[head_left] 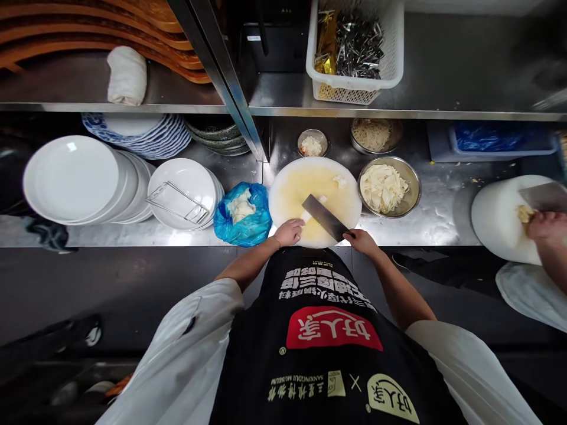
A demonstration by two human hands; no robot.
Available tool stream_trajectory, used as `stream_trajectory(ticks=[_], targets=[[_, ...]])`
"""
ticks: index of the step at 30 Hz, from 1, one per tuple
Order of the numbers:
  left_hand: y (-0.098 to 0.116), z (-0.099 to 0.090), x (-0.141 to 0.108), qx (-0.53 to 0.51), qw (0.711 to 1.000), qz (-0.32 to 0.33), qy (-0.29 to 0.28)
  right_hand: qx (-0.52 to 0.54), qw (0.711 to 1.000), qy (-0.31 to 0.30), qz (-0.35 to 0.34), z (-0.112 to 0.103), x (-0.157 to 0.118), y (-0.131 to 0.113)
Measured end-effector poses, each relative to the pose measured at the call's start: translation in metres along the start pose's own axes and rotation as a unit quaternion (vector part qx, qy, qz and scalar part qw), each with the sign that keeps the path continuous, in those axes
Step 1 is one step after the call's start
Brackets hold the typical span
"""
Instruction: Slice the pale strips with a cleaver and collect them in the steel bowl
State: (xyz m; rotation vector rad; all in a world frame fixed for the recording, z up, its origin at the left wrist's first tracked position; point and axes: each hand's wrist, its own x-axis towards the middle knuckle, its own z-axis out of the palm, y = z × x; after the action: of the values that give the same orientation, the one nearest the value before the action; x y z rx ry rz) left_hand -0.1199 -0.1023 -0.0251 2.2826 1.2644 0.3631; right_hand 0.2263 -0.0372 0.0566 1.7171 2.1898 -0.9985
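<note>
A round white cutting board [283, 183] with a yellowed surface lies on the steel counter. My right hand [360, 241] is closed around the handle of a cleaver [325, 216], its blade slanting up and left over the board. At the board's front left edge, my left hand [289, 232] has its fingers curled over a pale piece of food [305, 217] beside the blade; the fingers partly hide it. Another pale scrap [339, 181] lies farther back. To the right stands a steel bowl [414, 198] of thin pale slices [384, 188].
A blue plastic bag [225, 227] with white food sits left of the board, near stacked white plates [71, 177]. Behind are a small bowl [326, 141] and a bowl of shreds [354, 141]. A white basket [354, 85] stands on the shelf. Another person's hand [549, 227] works at a board [491, 218].
</note>
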Motion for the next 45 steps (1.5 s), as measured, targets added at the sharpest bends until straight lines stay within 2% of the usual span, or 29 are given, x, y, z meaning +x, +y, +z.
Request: stream_trajectory(ticks=[3,5,9,13,20,27,34,37,39,42,45], targets=[[-0.003,0.004,0.002,-0.007,1.000,-0.011,0.005,0.048,0.998,-0.020,0.038,-0.012,0.018,0.009],[-0.004,0.006,0.002,-0.007,1.000,-0.016,0.007,0.047,0.997,0.001,0.057,-0.027,0.033,0.020],[-0.006,0.009,0.000,-0.009,1.000,-0.013,0.010,0.002,0.999,0.020,0.045,-0.053,0.060,0.039],[-0.006,0.012,-0.001,-0.015,1.000,-0.011,0.020,-0.033,0.999,0.002,0.033,-0.064,0.073,0.045],[-0.005,0.017,-0.004,-0.009,1.000,-0.014,0.024,-0.057,0.998,0.011,0.035,-0.068,0.071,0.045],[-0.004,0.017,-0.005,-0.012,0.999,-0.005,0.040,-0.056,0.997,0.046,0.036,-0.076,0.066,0.045],[0.000,0.009,-0.011,-0.029,0.999,-0.022,0.034,-0.073,0.988,0.126,0.047,-0.058,0.042,0.042],[0.005,-0.004,-0.013,-0.038,0.996,-0.074,0.032,-0.032,0.993,0.100,0.049,-0.045,0.026,0.040],[0.010,-0.022,-0.008,-0.059,0.990,-0.114,0.057,-0.017,0.995,0.077,0.065,-0.035,0.018,0.037],[0.019,-0.066,0.014,-0.111,0.970,-0.159,0.148,-0.003,0.992,0.081,0.102,-0.019,0.010,0.034],[0.025,-0.124,0.055,-0.150,0.946,-0.180,0.222,0.012,0.986,0.093,0.135,-0.010,0.008,0.032]])
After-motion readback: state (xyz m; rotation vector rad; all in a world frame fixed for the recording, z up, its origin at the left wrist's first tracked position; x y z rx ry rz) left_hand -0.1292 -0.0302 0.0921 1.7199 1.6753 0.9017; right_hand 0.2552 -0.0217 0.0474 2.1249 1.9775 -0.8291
